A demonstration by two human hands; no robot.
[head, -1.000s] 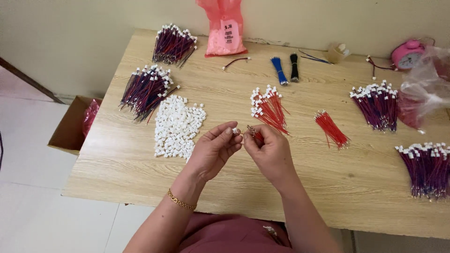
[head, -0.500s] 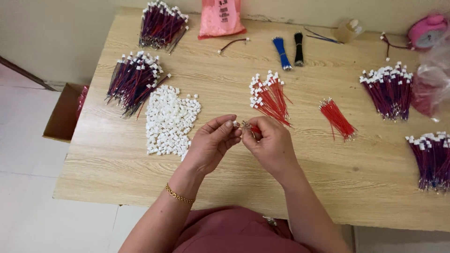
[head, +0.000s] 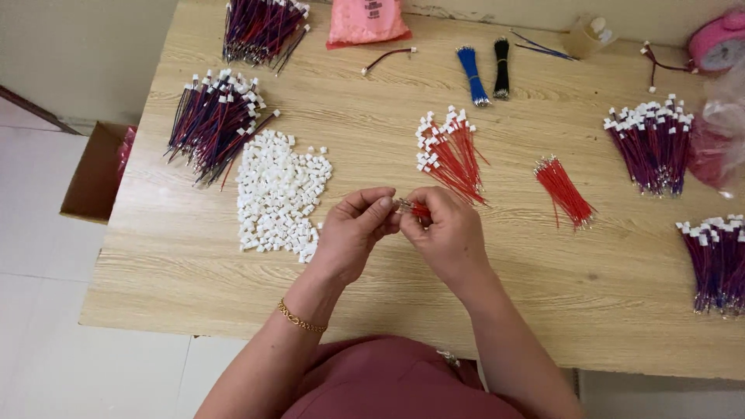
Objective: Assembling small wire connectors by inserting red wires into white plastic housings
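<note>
We look down on a light wooden table (head: pixel 233 310) with a pale grain running along its length; its near edge crosses the lower part of the view and its left edge slants up toward the wall. Behind it we see a plain cream wall (head: pixel 85 46), evenly lit, with a dark strip cutting across it at the far left. Under and beside the table lies a floor of large pale tiles (head: pixel 39 310) with thin grout lines. An open cardboard box (head: pixel 93 174) stands on the floor against the table's left side. The light is soft and even, and we see only faint shadows.
</note>
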